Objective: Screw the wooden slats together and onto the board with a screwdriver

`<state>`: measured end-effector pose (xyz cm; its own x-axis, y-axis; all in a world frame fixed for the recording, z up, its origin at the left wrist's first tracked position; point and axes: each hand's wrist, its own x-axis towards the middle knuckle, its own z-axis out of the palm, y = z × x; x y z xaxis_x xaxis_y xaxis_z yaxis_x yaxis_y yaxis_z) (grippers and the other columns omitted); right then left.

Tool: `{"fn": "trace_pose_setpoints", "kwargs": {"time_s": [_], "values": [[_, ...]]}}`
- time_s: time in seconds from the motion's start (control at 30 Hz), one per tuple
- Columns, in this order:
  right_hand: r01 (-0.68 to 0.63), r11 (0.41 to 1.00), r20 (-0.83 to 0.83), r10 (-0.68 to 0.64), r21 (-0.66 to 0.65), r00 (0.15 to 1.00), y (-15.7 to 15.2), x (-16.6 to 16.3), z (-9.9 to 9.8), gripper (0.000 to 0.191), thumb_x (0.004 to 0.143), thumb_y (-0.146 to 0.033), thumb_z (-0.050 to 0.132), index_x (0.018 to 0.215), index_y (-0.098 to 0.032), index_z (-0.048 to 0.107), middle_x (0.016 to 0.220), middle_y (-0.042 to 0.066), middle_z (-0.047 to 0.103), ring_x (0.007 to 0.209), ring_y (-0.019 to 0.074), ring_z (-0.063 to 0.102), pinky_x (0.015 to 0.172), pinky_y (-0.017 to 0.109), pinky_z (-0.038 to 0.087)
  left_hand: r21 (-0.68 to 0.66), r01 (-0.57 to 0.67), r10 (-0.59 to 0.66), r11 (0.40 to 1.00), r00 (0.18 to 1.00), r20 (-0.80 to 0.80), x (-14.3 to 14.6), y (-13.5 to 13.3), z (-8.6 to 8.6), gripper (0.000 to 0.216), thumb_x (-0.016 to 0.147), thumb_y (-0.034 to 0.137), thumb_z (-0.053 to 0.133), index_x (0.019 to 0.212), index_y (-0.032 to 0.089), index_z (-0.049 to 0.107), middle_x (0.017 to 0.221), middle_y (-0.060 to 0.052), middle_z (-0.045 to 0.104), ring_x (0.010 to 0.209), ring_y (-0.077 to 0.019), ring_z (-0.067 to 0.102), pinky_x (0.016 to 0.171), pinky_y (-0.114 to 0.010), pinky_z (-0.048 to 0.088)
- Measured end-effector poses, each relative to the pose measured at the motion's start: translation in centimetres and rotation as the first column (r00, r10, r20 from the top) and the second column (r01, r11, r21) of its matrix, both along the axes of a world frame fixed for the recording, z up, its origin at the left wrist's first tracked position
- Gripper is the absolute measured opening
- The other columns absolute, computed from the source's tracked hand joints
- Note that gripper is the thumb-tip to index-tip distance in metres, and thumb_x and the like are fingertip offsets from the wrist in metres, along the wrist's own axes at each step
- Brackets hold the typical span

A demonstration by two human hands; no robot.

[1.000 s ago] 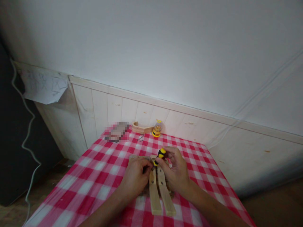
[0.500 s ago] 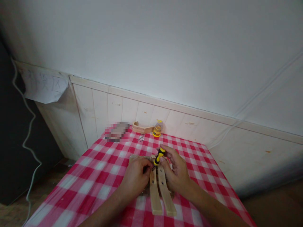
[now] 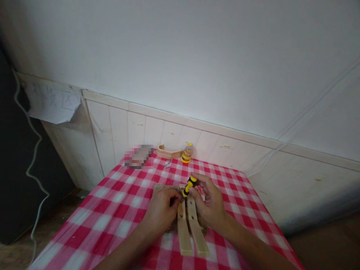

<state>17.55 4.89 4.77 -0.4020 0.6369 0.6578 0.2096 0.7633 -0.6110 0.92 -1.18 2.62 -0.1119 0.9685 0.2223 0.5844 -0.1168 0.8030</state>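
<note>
My right hand (image 3: 210,198) grips a yellow and black screwdriver (image 3: 189,185) by its handle, fingertips around the upper end. Its tip points down to the upper part of the left wooden strip (image 3: 184,232). Beside the tip, my left hand (image 3: 163,206) has thumb and forefinger pinched together; what lies between them is too small to make out. A second wooden strip (image 3: 199,234) lies alongside the first, and dark screw heads or holes show on both. Under the strips is a brownish piece (image 3: 161,186), mostly hidden by my hands.
A red and white checked cloth (image 3: 112,198) covers the table. Toward the wall stand a clear and yellow bit container (image 3: 186,153), a curved wooden piece (image 3: 168,153), a small thin metal item (image 3: 167,164) and a pixelated object (image 3: 139,156). A white cable (image 3: 30,172) hangs at left.
The screwdriver handle has turned slightly, its black and yellow bands showing differently. Both hands stay in nearly the same place.
</note>
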Motion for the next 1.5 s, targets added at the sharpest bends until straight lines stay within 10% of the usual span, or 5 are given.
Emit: {"fn": "trace_pose_setpoints", "kwargs": {"time_s": [0.67,1.5], "values": [[0.042,0.996,-0.055,-0.038,0.084,0.998,-0.03,-0.49,0.3,0.028,0.09,-0.021,0.07,0.117,-0.026,0.063,0.095,0.004,0.073,0.083,0.0186,0.072,0.075,0.032,0.061,0.004,-0.006,0.006,1.0,1.0,0.015,0.11,-0.12,0.12,0.023,0.082,0.009,0.056,0.079,0.021,0.075,0.089,-0.002,0.077,0.091,-0.0226,0.066,0.088,-0.036,0.04],[-0.102,0.994,0.006,0.103,-0.05,0.995,0.19,0.22,0.28,0.039,0.097,-0.016,0.057,0.133,-0.03,0.059,0.124,0.009,0.072,0.111,0.0241,0.072,0.088,0.038,0.061,0.007,-0.011,0.011,1.0,1.0,0.014,0.05,0.01,-0.12,0.022,0.082,0.008,0.058,0.078,0.021,0.075,0.088,-0.002,0.077,0.09,-0.0227,0.066,0.087,-0.035,0.039]]}}
